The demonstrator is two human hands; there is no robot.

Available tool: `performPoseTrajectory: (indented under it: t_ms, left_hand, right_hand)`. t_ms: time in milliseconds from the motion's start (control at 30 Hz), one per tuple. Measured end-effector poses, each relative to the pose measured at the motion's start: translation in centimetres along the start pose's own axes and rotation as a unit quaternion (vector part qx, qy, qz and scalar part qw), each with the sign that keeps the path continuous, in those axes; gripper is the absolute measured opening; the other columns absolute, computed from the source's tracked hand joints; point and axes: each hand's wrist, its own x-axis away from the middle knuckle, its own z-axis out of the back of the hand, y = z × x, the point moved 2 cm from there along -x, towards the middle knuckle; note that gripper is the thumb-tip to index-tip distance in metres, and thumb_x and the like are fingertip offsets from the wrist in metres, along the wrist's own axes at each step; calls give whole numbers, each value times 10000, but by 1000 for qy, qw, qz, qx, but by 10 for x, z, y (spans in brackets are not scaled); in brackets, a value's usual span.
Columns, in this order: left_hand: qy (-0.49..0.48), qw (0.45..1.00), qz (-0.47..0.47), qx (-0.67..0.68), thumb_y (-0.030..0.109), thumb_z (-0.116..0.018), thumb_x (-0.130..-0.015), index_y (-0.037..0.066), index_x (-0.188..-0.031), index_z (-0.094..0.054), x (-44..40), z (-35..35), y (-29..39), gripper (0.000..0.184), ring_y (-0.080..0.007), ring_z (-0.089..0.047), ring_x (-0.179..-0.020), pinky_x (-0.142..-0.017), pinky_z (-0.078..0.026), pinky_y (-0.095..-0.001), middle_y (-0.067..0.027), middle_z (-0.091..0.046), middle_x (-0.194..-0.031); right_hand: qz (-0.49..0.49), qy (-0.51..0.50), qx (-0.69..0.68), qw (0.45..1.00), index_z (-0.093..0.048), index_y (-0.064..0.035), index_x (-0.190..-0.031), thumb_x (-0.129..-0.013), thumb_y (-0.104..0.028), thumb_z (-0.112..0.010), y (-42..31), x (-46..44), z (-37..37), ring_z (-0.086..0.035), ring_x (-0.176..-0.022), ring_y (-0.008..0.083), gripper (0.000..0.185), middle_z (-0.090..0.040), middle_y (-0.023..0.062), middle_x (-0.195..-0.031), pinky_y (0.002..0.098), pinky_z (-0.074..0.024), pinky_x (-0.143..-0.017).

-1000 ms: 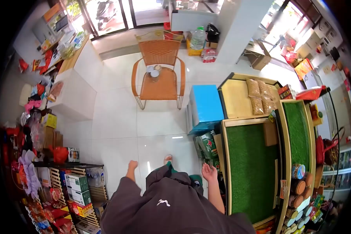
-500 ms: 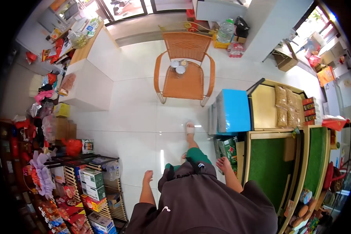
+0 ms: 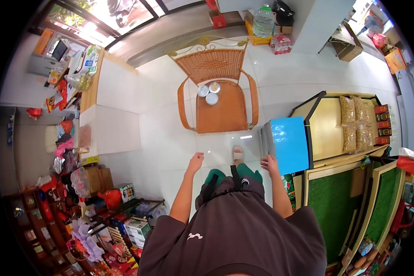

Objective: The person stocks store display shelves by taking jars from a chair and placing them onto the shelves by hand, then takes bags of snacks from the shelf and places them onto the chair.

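Note:
A woven orange-brown armchair (image 3: 221,112) stands ahead of me on the tiled floor. On its seat sit three small round containers with pale lids, among them a silver-lidded tin (image 3: 211,98). My left hand (image 3: 196,162) hangs in the air below the chair's left front corner, empty, its fingers loosely bent. Empty too, my right hand (image 3: 269,163) has its fingers apart and is close beside a bright blue box (image 3: 287,145); I cannot tell whether they touch. Neither hand touches the chair.
Wooden display bins, one lined with green turf (image 3: 333,207), run along the right, with bagged goods (image 3: 348,115) beyond. A white counter (image 3: 117,122) and crowded shelves (image 3: 124,230) line the left. A large water bottle (image 3: 264,22) stands behind the chair.
I have stepped forward, and the chair is nearer and turned slightly in view. Both hands have swung up and forward; the right one is now beside the blue box.

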Motion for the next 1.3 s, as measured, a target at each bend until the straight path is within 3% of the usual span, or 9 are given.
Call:
performPoseTrajectory:
  t_ms: [100,367,467,533,567,700,867,967,1300]
  left_hand:
    - [-5,994,-65,85,278,-528,-892,16,-1134,-569,-71,0,34,358,-229,-579,-986,-858,-449,-326,-147,-629,-1035]
    - [-129,950,148,242,340,-570,-852,90,-1224,-433,-211,24,40,469,-245,-523,-989,-777,-485,-416,-74,-497,-1143]
    - [-114,954,165,223,273,-530,-855,112,-1055,-488,-293,32,27,260,-150,-452,-503,-452,-450,-353,-2,-402,-673]
    - [-68,939,213,262,311,-542,-869,154,-1294,-366,-333,36,25,486,-276,-533,-931,-756,-487,-440,-73,-477,-1147]
    - [-90,939,210,255,355,-545,-872,186,-1399,-243,-338,41,38,631,-344,-428,-1164,-891,-425,-482,-80,-326,-1380]
    - [-121,920,218,302,441,-586,-824,207,-1378,-300,-374,40,33,666,-363,-436,-1129,-928,-390,-486,-61,-290,-1396]
    - [-141,870,214,421,378,-594,-840,142,-1318,-389,-390,32,67,572,-306,-479,-1139,-917,-422,-446,-74,-431,-1309]
    - [-127,876,192,423,334,-614,-848,117,-1280,-422,-393,29,69,520,-267,-528,-1100,-872,-473,-412,-82,-513,-1229]
    - [-109,859,255,431,376,-729,-762,230,-1376,-239,-385,11,69,799,-293,-541,-1057,-702,-549,-395,-95,-448,-1268]
  right_hand:
    - [6,-62,48,997,-523,-57,-1083,-883,-387,-486,19,-65,8,-584,-665,171,388,-629,112,-897,307,-504,-567]
    - [-86,70,-22,994,-518,-94,-1183,-857,-377,-526,-13,-94,-105,-598,-750,214,432,-628,107,-940,360,-528,-598]
    - [-97,62,7,993,-559,-110,-1152,-841,-400,-538,-18,-138,-167,-601,-751,195,425,-630,86,-947,354,-528,-586]
    - [-85,71,33,993,-568,-121,-1161,-822,-423,-557,-52,-159,-212,-608,-759,206,454,-634,80,-947,355,-529,-584]
    - [-85,65,54,993,-565,-124,-1173,-813,-433,-566,-62,-162,-236,-613,-767,222,475,-636,80,-949,358,-530,-583]
    - [-9,66,226,972,-515,-67,-1241,-776,-433,-619,-69,-233,-310,-611,-914,285,601,-612,141,-1084,368,-524,-742]
    - [55,186,158,968,-512,12,-1228,-762,-436,-643,-103,-274,-371,-607,-984,293,659,-624,204,-1058,364,-477,-845]
    - [-7,21,127,992,-531,-3,-1218,-758,-449,-643,-115,-285,-379,-596,-1029,310,651,-622,212,-1076,362,-474,-876]
    - [-70,108,253,959,-533,-1,-1165,-725,-476,-638,-133,-259,-392,-611,-986,343,655,-617,212,-1082,393,-482,-844]
